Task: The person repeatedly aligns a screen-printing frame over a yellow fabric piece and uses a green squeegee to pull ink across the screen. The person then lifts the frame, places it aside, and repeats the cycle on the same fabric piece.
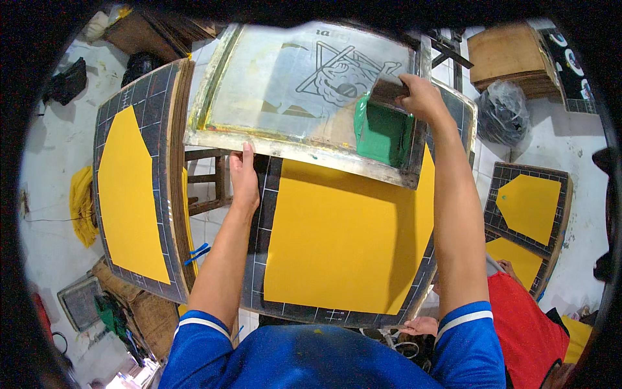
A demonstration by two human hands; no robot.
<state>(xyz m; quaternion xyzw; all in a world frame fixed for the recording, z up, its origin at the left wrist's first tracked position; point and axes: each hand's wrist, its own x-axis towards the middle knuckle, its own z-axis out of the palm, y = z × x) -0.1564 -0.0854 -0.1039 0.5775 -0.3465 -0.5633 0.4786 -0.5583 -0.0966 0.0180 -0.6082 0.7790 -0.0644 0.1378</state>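
A screen printing frame (285,144) with a pale mesh and a dark line drawing is raised at the far side, over a dark gridded board (254,266). My left hand (244,178) grips its near edge, thumb on top and fingers mostly hidden beneath. With my right hand (421,97) I hold a squeegee (390,87) at the frame's right end. Green ink (385,137) lies on the screen just below the squeegee. Under the near part of the frame, a yellow cloth piece (343,240) lies flat on the board, partly in shadow.
To the left stands a board stack (178,175) with a yellow piece (133,201) on top. Two smaller yellow pieces lie on boards (564,194) at the right. A person in red (528,330) is close at the lower right. A plastic bag (504,113) sits at the far right.
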